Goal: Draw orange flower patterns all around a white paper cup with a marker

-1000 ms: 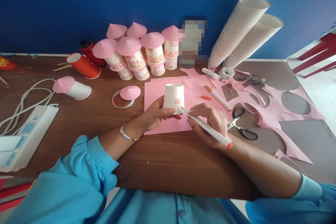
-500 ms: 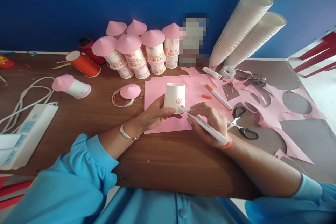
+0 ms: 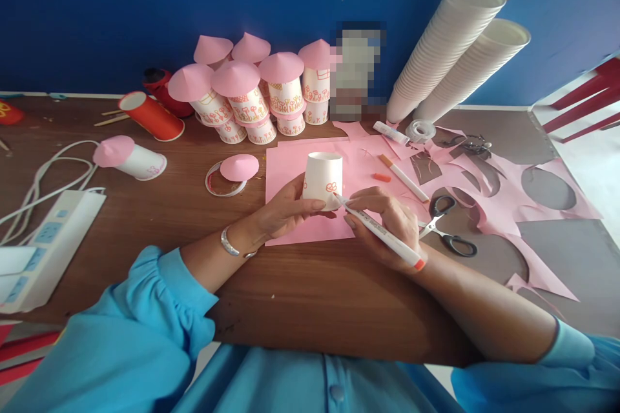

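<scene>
An upturned white paper cup [image 3: 322,175] with small orange drawings near its rim stands on a pink paper sheet [image 3: 290,171]. My left hand [image 3: 285,210] wraps its fingers round the cup's lower left side. My right hand [image 3: 387,216] grips a white marker [image 3: 382,232] with an orange end, and its tip touches the cup's lower right edge.
Several decorated cups with pink cone lids [image 3: 252,93] are stacked at the back. Two long stacks of white cups [image 3: 455,45] lean on the blue wall. Scissors [image 3: 448,226], a second marker [image 3: 402,177], a tape roll [image 3: 419,131], pink offcuts [image 3: 489,193], a red cup [image 3: 151,116] and a power strip [image 3: 33,251] lie around.
Both hands stay on the cup and marker. The cup has turned slightly, and another small drawing shows at its lower left. The view has tilted a little.
</scene>
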Available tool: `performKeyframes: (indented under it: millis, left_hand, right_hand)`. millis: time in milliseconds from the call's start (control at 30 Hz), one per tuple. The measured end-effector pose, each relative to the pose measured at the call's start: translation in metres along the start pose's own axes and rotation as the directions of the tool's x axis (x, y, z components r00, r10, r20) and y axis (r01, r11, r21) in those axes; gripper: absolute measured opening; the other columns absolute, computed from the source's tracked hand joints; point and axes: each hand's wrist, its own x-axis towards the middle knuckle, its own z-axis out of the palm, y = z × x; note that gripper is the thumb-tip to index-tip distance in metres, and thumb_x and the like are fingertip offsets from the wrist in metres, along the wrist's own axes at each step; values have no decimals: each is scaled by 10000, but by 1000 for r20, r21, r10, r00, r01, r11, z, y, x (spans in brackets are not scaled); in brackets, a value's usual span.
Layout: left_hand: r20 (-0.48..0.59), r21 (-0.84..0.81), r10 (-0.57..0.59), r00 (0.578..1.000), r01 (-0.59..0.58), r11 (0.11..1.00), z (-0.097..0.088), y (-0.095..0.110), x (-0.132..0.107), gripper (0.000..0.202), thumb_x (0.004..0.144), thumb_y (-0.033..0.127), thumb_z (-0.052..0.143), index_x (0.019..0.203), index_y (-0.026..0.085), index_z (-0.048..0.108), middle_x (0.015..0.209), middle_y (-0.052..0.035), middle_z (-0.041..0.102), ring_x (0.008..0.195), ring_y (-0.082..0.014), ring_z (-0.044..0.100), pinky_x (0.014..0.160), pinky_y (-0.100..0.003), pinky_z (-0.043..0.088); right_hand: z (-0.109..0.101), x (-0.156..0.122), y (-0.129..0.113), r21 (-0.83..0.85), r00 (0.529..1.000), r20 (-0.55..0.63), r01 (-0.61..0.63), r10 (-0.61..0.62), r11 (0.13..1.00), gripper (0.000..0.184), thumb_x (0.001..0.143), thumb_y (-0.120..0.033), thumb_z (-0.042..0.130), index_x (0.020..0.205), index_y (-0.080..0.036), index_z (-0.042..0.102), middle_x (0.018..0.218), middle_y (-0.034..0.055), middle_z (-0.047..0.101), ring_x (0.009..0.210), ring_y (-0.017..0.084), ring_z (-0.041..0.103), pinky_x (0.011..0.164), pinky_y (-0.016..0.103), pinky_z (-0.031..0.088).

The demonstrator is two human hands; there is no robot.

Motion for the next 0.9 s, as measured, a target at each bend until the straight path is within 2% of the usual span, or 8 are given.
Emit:
performKeyframes:
  millis: [300,900]
  left_hand:
    - [-29,10,-22,999,22,1000,-1,-2,-1,477,768,223,873,1204,177,683,1079,-87,767,985,-227,727,873,-363,598]
    - [-29,-2,18,999,-18,1000,3,0,0,389,772,221,864,1122,157,707,966,-66,752,898,-174,716,794,-282,609]
  right_hand:
    - [1,-1,0,-40,1000,10,-22,22,999,106,976,-187,651,1072,-222,623,883,56,758,760,176,764,628,277,613]
    - [-1,-3,-4,-4,995,97,-11,11,1000,113,955,-145,624,1012,-230,578,783,0,717,665,136,711,613,242,562]
